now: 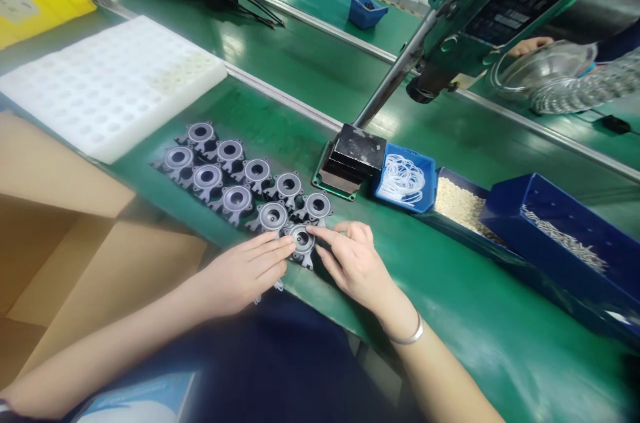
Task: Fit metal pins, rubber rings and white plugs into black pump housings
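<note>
Grey round metal housings (pixel 237 199) with a centre hole stand in two rows on the green bench. At the near right end, both hands work on one housing (pixel 303 240). My left hand (pixel 253 269) lies over its left side, fingers stretched and together, the fingertips on the rim. White rubber rings (pixel 279 285) stick out beneath that hand, seemingly held under the palm. My right hand (pixel 357 263) touches the same housing's upper right rim with its index fingertip. Its thumb is apart, close to the right side, and the other fingers are curled with nothing visible in them.
A press (pixel 425 76) with a black block (pixel 358 148) at its base rises behind the housings. To the right stand a blue bin (pixel 431 173) of white rings and further blue bins (pixel 515 203) of small parts. White foam tray (pixel 107 143) and cardboard box (pixel 165 263) are left.
</note>
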Demonstrator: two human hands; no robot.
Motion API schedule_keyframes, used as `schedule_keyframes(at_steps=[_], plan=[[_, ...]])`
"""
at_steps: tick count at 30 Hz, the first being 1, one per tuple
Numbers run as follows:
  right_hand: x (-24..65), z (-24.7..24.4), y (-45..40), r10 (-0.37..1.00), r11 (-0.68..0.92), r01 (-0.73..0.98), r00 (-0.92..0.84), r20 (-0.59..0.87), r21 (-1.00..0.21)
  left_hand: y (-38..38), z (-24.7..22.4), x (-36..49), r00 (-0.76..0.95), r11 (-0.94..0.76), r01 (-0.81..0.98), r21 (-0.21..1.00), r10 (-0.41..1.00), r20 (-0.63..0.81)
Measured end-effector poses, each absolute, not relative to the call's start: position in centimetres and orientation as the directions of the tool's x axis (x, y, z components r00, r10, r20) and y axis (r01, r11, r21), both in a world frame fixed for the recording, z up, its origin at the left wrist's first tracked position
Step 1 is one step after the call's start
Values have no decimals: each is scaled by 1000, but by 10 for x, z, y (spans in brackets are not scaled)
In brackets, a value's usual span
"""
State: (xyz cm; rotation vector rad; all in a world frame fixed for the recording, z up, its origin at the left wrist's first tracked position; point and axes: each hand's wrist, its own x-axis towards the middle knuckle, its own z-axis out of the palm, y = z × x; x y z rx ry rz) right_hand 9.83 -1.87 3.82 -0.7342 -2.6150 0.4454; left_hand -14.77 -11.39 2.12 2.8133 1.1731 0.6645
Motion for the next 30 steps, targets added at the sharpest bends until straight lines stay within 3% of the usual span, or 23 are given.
schedule_keyframes(at_steps=[9, 20, 25, 30], plan=[[114, 32, -43, 585, 752, 393, -767, 262, -528, -112, 20, -148, 627, -723, 667, 179, 675, 388], [103, 25, -40, 506, 779, 263, -799, 324, -569, -115, 18, -146, 611, -719, 659, 222, 683, 400], [110, 21, -21, 680, 674, 267, -589, 436, -689, -114, 23, -146, 594, -711, 665, 229, 689, 415], [114, 3, -3, 725, 681, 283, -396, 564, -676, -95, 62, -146, 575, -667, 658, 349, 744, 341]])
